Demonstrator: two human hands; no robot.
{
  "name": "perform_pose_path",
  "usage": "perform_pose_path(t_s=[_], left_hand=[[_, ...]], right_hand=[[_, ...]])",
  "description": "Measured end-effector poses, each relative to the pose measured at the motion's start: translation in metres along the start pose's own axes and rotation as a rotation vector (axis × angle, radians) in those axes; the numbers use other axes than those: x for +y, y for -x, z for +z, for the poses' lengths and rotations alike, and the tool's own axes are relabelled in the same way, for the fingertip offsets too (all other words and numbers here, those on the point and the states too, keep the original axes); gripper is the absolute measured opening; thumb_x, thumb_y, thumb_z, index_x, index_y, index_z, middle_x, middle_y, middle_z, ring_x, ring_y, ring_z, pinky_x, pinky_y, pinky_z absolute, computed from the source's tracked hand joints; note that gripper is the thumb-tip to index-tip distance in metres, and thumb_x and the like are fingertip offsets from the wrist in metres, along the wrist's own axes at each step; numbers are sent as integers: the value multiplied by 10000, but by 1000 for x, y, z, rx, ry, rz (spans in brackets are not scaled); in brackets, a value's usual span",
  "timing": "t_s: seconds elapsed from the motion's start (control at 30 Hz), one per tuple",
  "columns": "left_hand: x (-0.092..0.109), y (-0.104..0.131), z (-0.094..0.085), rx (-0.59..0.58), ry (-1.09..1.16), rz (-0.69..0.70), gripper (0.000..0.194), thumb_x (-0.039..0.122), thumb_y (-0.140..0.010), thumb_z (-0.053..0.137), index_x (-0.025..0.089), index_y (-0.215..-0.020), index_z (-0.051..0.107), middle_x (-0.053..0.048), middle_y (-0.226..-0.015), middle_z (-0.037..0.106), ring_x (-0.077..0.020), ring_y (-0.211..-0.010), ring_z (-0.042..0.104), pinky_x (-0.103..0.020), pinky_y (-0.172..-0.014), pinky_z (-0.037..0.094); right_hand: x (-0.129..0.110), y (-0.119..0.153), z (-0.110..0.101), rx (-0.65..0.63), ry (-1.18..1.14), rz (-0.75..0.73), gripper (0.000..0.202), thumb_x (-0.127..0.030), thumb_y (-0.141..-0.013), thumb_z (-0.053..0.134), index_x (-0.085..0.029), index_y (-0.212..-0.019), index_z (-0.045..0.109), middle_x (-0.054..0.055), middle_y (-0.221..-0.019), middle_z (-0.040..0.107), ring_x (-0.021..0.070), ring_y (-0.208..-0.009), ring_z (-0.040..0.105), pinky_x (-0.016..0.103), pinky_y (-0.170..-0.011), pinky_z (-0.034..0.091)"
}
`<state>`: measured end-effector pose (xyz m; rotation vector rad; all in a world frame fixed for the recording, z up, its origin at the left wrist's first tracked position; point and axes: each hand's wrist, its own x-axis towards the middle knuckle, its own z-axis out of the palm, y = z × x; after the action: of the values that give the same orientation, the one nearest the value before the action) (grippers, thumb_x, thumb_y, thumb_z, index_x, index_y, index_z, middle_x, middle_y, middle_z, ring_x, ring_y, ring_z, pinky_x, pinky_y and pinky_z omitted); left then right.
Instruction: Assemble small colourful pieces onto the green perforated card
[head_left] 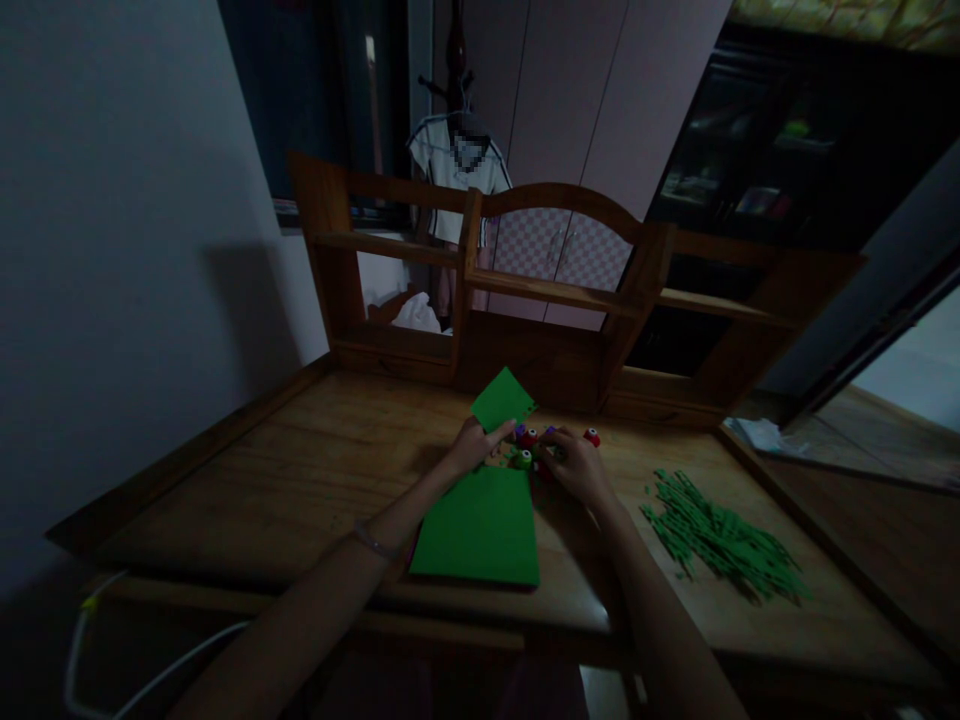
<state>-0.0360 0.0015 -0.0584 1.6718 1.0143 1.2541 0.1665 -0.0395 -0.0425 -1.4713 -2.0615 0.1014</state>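
Note:
My left hand (474, 446) is closed at the lower edge of a small green paper sheet (502, 398), its thumb reaching right towards the small round things. The sheet's right edge looks notched. My right hand (576, 464) has its fingers curled down among these things; what they hold is hidden. Between the hands are a red round piece (529, 438) and a green round piece (523, 459), each with a white eye-like spot, and a small purple piece (519, 431). Green scraps lie around them. Nearer to me lies a larger green sheet stack (480, 525).
A pile of thin green paper strips (720, 535) lies on the right of the wooden desk (285, 470). Another red round piece (592, 437) sits beyond my right hand. A wooden shelf unit (540, 285) closes off the desk's back. A white cable (75, 640) hangs at lower left.

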Motion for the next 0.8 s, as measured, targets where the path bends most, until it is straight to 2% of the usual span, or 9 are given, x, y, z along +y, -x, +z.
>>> perform_pose_path(t_s=[0.43, 0.63, 0.8], left_hand=[[3, 1, -1, 4, -52, 13, 362, 492, -773, 528, 145, -694, 590, 15, -508, 531, -108, -437, 489, -226, -487, 386], [4, 1, -2, 16, -55, -11, 372, 501, -767, 534, 147, -663, 580, 22, -461, 501, -111, -423, 480, -228, -481, 379], [8, 2, -2, 27, -39, -19, 373, 504, -764, 534, 156, -633, 550, 24, -469, 506, -107, -413, 473, -229, -477, 378]], right_hand=[[5, 0, 2, 8, -38, -47, 161, -260, -835, 533, -226, -935, 655, 34, -951, 621, 153, -806, 595, 236, -713, 416], [4, -1, 4, 7, -15, -8, 150, -290, -844, 533, -213, -906, 646, 38, -933, 616, 151, -787, 594, 233, -701, 412], [6, -1, 8, 55, -3, 5, 143, -330, -835, 558, -222, -885, 638, 25, -922, 609, 149, -774, 590, 236, -703, 408]])
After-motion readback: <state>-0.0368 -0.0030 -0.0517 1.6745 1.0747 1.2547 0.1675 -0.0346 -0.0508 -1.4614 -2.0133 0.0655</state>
